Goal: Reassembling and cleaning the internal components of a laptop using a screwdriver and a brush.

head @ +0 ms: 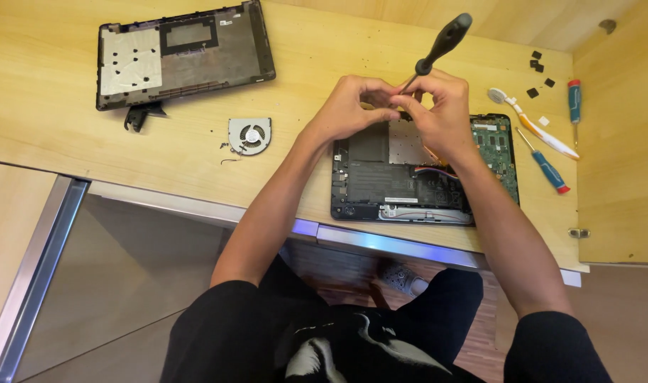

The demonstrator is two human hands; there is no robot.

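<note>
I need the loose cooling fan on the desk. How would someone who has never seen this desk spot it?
Start at the wooden desk and find the removed laptop bottom cover at its far left. Just below that cover's right end lies the cooling fan. It is the only small grey metal piece with a round rotor.

A single head-worn camera looks steeply down from above the seated person, close over the bench (68,135), facing its far edge at the top of the frame. The person's forearms reach up from the bottom, their lap and the floor (125,284) fill the lower half, and the bench fills the upper half.
</note>
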